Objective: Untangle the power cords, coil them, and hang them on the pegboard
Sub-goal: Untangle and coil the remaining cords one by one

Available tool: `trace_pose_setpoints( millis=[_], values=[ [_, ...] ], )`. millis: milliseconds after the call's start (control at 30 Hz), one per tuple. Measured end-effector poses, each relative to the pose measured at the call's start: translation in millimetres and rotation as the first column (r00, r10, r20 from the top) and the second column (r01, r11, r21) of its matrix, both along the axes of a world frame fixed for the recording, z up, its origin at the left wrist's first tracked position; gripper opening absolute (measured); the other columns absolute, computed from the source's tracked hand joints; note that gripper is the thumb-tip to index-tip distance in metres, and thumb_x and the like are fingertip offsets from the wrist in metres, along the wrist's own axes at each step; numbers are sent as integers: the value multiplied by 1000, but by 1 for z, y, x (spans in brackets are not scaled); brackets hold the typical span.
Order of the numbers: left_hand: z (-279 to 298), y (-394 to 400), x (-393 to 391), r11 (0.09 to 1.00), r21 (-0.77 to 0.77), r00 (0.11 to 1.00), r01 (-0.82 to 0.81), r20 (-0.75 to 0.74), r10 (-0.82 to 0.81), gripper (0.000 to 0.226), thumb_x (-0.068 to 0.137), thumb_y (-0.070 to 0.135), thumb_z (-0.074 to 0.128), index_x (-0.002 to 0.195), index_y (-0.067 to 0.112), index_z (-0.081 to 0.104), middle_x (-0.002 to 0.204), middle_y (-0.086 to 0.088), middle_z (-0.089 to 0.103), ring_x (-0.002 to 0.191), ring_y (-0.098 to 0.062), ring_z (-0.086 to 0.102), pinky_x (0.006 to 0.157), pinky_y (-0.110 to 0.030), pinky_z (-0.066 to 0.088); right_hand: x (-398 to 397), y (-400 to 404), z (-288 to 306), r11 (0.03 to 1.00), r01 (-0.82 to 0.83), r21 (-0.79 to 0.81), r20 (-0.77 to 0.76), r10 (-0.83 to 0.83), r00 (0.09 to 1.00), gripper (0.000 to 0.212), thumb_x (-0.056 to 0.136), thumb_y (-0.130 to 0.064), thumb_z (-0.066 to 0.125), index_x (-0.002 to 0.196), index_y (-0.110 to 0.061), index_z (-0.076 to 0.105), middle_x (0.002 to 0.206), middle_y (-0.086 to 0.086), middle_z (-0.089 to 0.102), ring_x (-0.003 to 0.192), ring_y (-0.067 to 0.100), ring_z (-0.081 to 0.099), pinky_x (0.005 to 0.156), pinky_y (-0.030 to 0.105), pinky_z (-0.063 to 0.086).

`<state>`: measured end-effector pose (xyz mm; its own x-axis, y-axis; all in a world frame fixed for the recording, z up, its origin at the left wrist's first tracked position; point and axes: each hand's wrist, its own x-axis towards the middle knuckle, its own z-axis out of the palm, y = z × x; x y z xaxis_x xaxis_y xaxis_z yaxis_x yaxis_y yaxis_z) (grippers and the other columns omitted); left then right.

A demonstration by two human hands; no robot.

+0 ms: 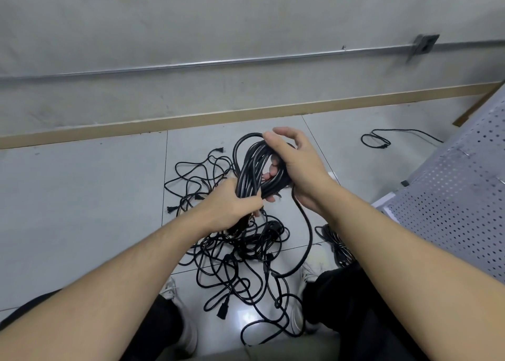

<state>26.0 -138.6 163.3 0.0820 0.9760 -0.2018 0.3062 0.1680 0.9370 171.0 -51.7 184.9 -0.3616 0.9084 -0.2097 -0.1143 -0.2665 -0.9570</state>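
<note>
From the head view, the job looks to be somewhere in the middle. One black coil point(255, 169) is gathered in the air between the two hands, while a big tangle of cords point(240, 254) still sprawls on the floor tiles point(82, 210) below the fingers and between the person's shoes. Another bundled cord point(337, 244) lies on the floor just under the right forearm, possibly already coiled, and a loose cord point(375, 140) sits well apart, out beyond the right hand's fingertips. The perforated board point(461, 196) at the right shows no cord hanging on the part I can see, so the hanging all looks left to do.

The left hand point(232, 204) has its fingers curled tight round the lower end of the coil, pinching the loops together. The right hand point(293, 163) grips the upper part, thumb laid over the top and fingers wrapped through the loop. A tail of the same cord drops from below the right palm to the floor.
</note>
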Motion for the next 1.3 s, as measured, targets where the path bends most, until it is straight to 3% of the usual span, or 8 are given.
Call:
trace_pose_setpoints(
  millis=[267, 433, 600, 733, 833, 1100, 1200, 1300],
  values=[
    [-8, 3, 16, 984, -61, 933, -170, 313, 181, 28, 77, 26, 71, 103, 24, 80, 94, -8, 76, 82, -26, 67, 71, -29, 52, 3, 10, 4, 979, 57, -194, -106, -79, 991, 27, 88, -31, 79, 92, -14, 57, 57, -3, 33, 39, 9, 29, 36, 21, 32],
    [-2, -1, 18, 995, -89, 940, 33, 340, -1, 16, 78, 26, 62, 64, 19, 59, 63, 0, 56, 62, -13, 52, 57, -27, 40, 10, 12, 3, 967, -23, -254, -144, -14, 989, 31, 89, -33, 77, 102, -16, 56, 55, -7, 31, 41, 5, 22, 34, 17, 26],
    [5, -6, 23, 968, -172, 886, 185, 455, -88, 29, 89, 21, 52, 100, -1, 67, 92, -10, 78, 74, -11, 68, 59, -19, 49, 13, 9, 10, 958, -77, -278, -216, 16, 976, 28, 91, -34, 73, 99, -18, 51, 53, -9, 28, 40, 3, 20, 36, 14, 19],
    [1, -5, 25, 956, -190, 787, 222, 614, -61, 39, 81, 25, 58, 109, -2, 59, 91, -16, 61, 79, -26, 64, 82, -39, 54, 11, 7, 12, 955, -74, -288, -235, 4, 972, 28, 90, -36, 73, 94, -20, 51, 54, -9, 27, 40, 3, 20, 35, 13, 22],
    [-2, -5, 27, 961, -164, 714, 223, 699, -46, 33, 86, 20, 51, 115, 3, 49, 94, -7, 56, 70, -18, 48, 70, -38, 49, 8, 5, 10, 959, -45, -280, -229, -21, 973, 29, 92, -41, 71, 97, -19, 53, 56, -7, 29, 43, 5, 24, 39, 14, 27],
    [7, 11, 6, 984, -158, 710, -85, 683, 171, 23, 88, 26, 53, 99, 6, 58, 79, -10, 53, 66, -23, 50, 64, -36, 46, -2, -8, -20, 916, -295, -274, 7, 308, 951, 68, 99, -74, 17, 104, -19, 57, 67, 1, 54, 54, 17, 54, 61, 30, 51],
    [12, 19, -6, 941, -152, 671, -302, 668, 323, 24, 95, 27, 53, 86, 11, 69, 74, -7, 54, 65, -22, 51, 66, -37, 44, -6, -17, -30, 784, -531, -321, 171, 599, 782, 84, 91, -83, 4, 100, -21, 61, 83, 7, 73, 84, 26, 72, 85, 38, 50],
    [14, 23, -18, 835, -129, 599, -536, 639, 483, 47, 101, 19, 52, 60, 22, 75, 77, -3, 60, 64, -14, 54, 66, -35, 44, -7, -23, -30, 686, -642, -341, 237, 724, 648, 85, 93, -82, 11, 101, -11, 58, 77, 14, 70, 82, 31, 72, 78, 36, 55]
  ],
)
